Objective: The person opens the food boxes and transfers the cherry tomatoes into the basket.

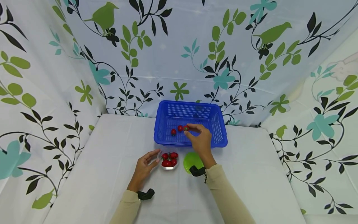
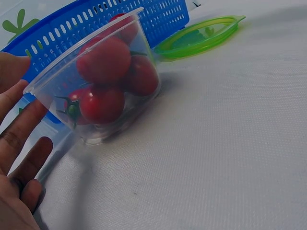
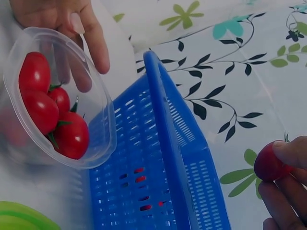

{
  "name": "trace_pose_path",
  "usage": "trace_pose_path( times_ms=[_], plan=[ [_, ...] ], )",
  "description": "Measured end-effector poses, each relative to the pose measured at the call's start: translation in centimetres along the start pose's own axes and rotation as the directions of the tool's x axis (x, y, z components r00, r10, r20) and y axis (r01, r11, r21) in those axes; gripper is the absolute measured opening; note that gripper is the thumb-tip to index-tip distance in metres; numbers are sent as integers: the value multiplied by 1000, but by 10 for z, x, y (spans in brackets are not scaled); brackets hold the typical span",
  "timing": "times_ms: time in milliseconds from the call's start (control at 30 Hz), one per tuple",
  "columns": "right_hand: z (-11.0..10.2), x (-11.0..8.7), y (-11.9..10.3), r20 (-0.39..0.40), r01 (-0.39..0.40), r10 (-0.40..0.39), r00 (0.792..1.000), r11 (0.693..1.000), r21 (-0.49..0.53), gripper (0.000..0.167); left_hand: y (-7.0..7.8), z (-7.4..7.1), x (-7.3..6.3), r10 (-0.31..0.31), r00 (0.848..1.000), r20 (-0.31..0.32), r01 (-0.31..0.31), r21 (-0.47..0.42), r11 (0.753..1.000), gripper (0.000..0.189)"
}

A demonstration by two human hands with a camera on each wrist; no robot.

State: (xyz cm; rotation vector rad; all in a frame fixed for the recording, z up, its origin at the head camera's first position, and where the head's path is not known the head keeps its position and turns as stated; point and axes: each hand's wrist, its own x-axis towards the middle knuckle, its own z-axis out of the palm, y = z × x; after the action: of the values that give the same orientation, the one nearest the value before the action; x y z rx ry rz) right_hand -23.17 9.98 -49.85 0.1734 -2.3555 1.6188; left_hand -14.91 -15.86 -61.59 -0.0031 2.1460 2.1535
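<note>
My right hand (image 1: pixel 202 141) pinches a cherry tomato (image 3: pixel 268 163) between thumb and fingers, above the blue basket (image 1: pixel 191 105). Inside the basket, two more red tomatoes (image 1: pixel 173 132) lie near the held one in the head view. On the table before the basket stands a clear plastic container (image 2: pixel 142 24) with several cherry tomatoes (image 3: pixel 71 136), some with green stems. My left hand (image 1: pixel 142 169) is at the container's left side, its fingers loosely bent and fingertips right at the rim. Nothing is gripped in that hand.
A green lid (image 1: pixel 193 161) lies flat on the white-covered table (image 1: pixel 237 180), right of the container and under my right wrist. The basket's raised walls stand behind both. A leaf-patterned cloth (image 1: pixel 167 56) hangs beyond the table's far edge.
</note>
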Motion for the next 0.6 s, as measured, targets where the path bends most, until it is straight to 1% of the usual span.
trace_pose_path(
  times_ms=[367, 600],
  plan=[
    [-3, 12, 9, 24, 35, -35, 999, 999, 5, 29, 0, 0, -1, 10, 1000, 4, -10, -1, 1000, 47],
    [-6, 22, 11, 65, 16, -16, 998, 1000, -1, 29, -1, 0, 0, 8, 1000, 3, -8, -8, 1000, 47]
  ],
)
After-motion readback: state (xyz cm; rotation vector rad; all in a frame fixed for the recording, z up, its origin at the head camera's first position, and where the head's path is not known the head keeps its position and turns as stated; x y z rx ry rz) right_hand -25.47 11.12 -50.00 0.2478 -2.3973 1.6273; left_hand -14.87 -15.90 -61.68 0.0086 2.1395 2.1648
